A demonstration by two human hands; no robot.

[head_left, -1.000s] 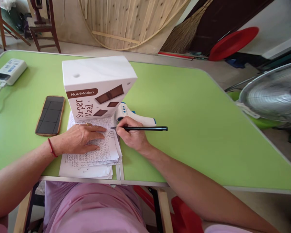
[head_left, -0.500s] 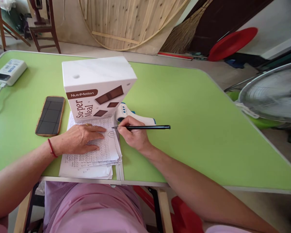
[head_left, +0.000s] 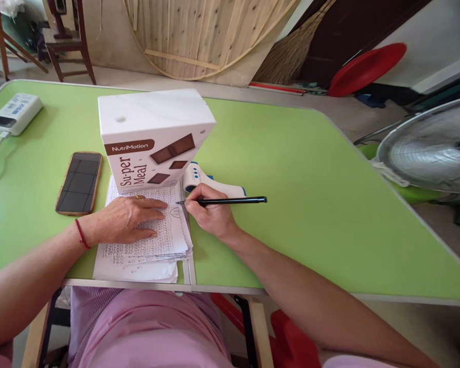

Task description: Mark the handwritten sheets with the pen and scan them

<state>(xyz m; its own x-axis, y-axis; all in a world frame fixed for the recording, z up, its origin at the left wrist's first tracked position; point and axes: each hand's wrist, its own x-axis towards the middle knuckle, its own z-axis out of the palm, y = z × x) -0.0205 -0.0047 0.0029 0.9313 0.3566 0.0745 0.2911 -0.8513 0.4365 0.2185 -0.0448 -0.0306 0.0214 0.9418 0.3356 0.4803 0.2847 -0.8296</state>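
My left hand (head_left: 128,220) lies flat with fingers spread on a stack of handwritten paper sheets (head_left: 164,240). A ring and a red cord bracelet show on it. My right hand (head_left: 212,212) grips a black pen (head_left: 237,200), whose tip points left at the right edge of the top sheet, near a small circled note. Behind both hands a white box (head_left: 157,110) marked "NutriMotion Su-per Meal" stands upright on the far end of the papers. Beside it lies a white and blue infrared thermometer (head_left: 230,190), partly hidden by my right hand.
A smartphone (head_left: 79,183) lies left of the papers on the green folding table (head_left: 310,220). A white power bank (head_left: 17,113) with a cable sits at the far left. Past the table's right edge stands a fan (head_left: 433,145); a chair (head_left: 71,46) is behind the table.
The pen and my right hand have shifted very slightly left. My left hand, the papers and the box stay in place.
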